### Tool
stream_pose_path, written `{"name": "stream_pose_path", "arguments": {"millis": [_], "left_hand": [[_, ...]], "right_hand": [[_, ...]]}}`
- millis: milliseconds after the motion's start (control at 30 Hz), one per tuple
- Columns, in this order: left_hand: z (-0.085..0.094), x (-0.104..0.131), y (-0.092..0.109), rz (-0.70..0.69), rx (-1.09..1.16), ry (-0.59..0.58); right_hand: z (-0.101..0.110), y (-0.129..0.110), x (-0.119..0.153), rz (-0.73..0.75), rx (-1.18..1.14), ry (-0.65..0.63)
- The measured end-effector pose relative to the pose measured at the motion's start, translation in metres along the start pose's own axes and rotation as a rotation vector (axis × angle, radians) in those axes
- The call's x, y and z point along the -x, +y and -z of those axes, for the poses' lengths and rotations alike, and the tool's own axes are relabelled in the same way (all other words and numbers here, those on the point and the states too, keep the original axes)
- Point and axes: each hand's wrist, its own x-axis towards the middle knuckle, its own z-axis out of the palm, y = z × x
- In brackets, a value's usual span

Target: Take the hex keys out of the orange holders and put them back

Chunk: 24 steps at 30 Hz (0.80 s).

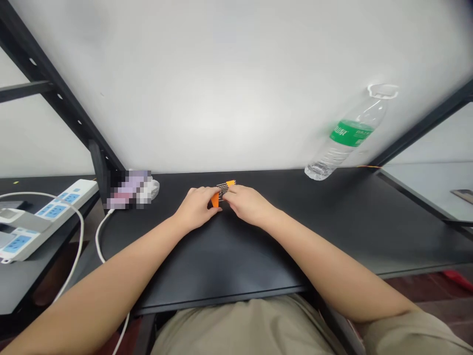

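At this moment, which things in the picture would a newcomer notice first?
Likely the small orange-and-metal object, held between the left hand and the right hand at the picture's centre. Then the clear bottle with its green label, before the white wall on the right. The white power strip at far left may follow.

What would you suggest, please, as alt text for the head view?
A person's left hand and right hand hold a small orange item with thin metallic rods at a black table. A clear, green-labelled bottle stands near the pale wall on the right; a white power strip lies at far left.
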Motion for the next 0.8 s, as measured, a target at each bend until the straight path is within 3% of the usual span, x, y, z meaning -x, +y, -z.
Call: {"name": "stream_pose_path", "arguments": {"millis": [100,233,433,633,800], "left_hand": [[0.001,-0.001,-0.001,0.01,0.02,-0.001],[0.003,-0.002,0.004,-0.025,0.105,-0.043],[0.006,-0.003,0.009,-0.042,0.193,-0.004],[0.004,-0.003,0.003,-0.056,0.224,0.026],[0.0,-0.003,-0.003,-0.01,0.256,0.034]], "right_hand": [[-0.002,0.005,-0.001,0.015,-0.105,0.068],[-0.002,0.006,-0.002,0.001,-0.315,0.056],[-0.005,-0.001,-0.005,-0.107,-0.489,0.121],[-0.014,0.007,-0.005,-0.158,-0.406,0.114],[-0.009,0.022,0.001,-0.189,-0.231,0.046]]}}
